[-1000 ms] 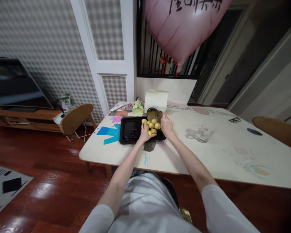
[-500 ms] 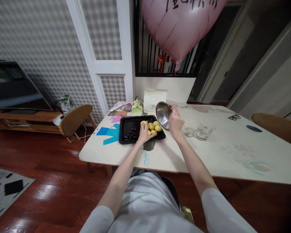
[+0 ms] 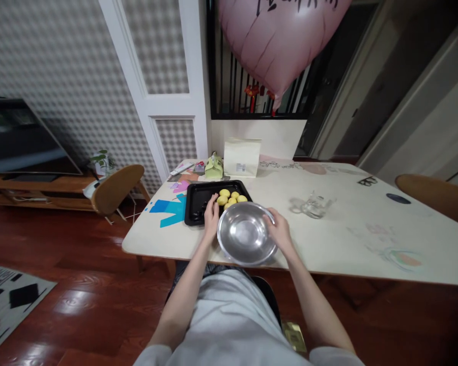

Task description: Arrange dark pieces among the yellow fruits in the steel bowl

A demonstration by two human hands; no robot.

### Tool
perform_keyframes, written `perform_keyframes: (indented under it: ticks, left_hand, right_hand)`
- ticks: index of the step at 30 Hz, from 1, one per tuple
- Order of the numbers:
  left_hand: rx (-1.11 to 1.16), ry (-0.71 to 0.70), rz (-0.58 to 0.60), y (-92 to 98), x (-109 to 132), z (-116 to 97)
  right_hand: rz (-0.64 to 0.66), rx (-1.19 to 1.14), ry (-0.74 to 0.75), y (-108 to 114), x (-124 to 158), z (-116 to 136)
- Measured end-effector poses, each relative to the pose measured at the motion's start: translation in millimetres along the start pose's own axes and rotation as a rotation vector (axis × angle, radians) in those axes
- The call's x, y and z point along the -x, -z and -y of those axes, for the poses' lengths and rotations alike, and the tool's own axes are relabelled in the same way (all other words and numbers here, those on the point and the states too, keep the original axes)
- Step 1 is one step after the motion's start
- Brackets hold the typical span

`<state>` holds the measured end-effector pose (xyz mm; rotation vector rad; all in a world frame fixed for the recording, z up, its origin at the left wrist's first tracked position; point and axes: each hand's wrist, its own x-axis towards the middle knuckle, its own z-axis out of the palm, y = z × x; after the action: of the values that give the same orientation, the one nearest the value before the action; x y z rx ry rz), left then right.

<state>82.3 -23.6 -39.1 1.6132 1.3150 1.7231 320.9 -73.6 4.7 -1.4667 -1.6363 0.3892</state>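
Observation:
My right hand [image 3: 280,230] grips the right rim of a shiny steel bowl [image 3: 248,234], thumb over the edge. The bowl's inside faces me and holds nothing. It is held over the table's front edge, covering the near right corner of a black baking tray [image 3: 196,203]. Several yellow, egg-shaped fruits or small potatoes [image 3: 224,193] lie together in the tray's right half. Beside them on the left is my left hand [image 3: 211,216], fingers stretched out and nothing seen in it. Small dark shapes in the tray, left of that hand, are too unclear to name.
A clear glass jug [image 3: 316,206] stands right of the bowl on the white table [image 3: 351,218]. Behind the tray are a cream paper bag [image 3: 242,156] and a green tissue pack [image 3: 214,168]. Glasses [image 3: 367,181] lie farther right. A pink balloon [image 3: 282,46] hangs above.
The bowl has come down toward me from beside the tray and turned to face up. My left hand has left the yellow pieces, drawing back to the left.

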Motion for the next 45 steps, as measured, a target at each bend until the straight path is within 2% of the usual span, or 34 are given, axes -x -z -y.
perform_keyframes:
  ticks: [2, 5, 8, 11, 15, 20, 23, 26, 31, 36, 38, 39, 41, 45]
  left_hand:
    - [0.061, 0.041, -0.015, 16.7, 8, -4]
    - [0.075, 0.052, 0.071, 43.2, 18, -13]
    - [-0.084, -0.008, 0.193, 63.6, 27, -29]
    - [-0.309, -0.141, 0.368, 72.1, 37, -45]
    - [-0.517, -0.237, 0.511, 69.1, 48, -49]
    - [-0.584, -0.245, 0.547, 64.4, 55, -42]
    - [-0.625, -0.25, 0.561, 65.4, 56, -42]
    - [-0.657, -0.259, 0.578, 66.5, 56, -44]
    - [-0.698, -0.281, 0.58, 66.1, 57, -45]
    - [-0.784, -0.309, 0.598, 65.9, 58, -48]
    - [-0.799, -0.314, 0.609, 65.8, 58, -49]
    - [-0.802, -0.314, 0.608, 65.6, 59, -50]
    - [-0.802, -0.31, 0.601, 65.0, 59, -50]
    - [-0.781, -0.313, 0.604, 63.6, 60, -51]
  right_hand:
    - [0.102, -0.096, 0.004, -18, 3, -5]
    - [0.157, -0.133, 0.011, -44, 5, -7]
    - [0.174, -0.136, 0.021, -64, 5, -3]
    - [0.191, -0.124, 0.055, -75, 5, 2]
    - [0.167, -0.077, 0.124, -69, 4, 7]
    - [0.068, 0.049, 0.238, -50, -13, 4]
    - [0.049, 0.295, 0.307, -52, -28, -2]
    - [0.08, 0.406, 0.273, -63, -37, -11]
    - [0.079, 0.311, 0.276, -72, -43, -18]
    - [-0.013, 0.168, 0.315, -51, -27, -3]
    - [-0.053, -0.018, 0.379, -41, -10, 9]
    - [-0.024, -0.086, 0.411, -37, -1, 15]
    - [0.12, -0.148, 0.478, -33, 18, 23]
    - [0.341, -0.104, 0.512, -42, 40, 28]
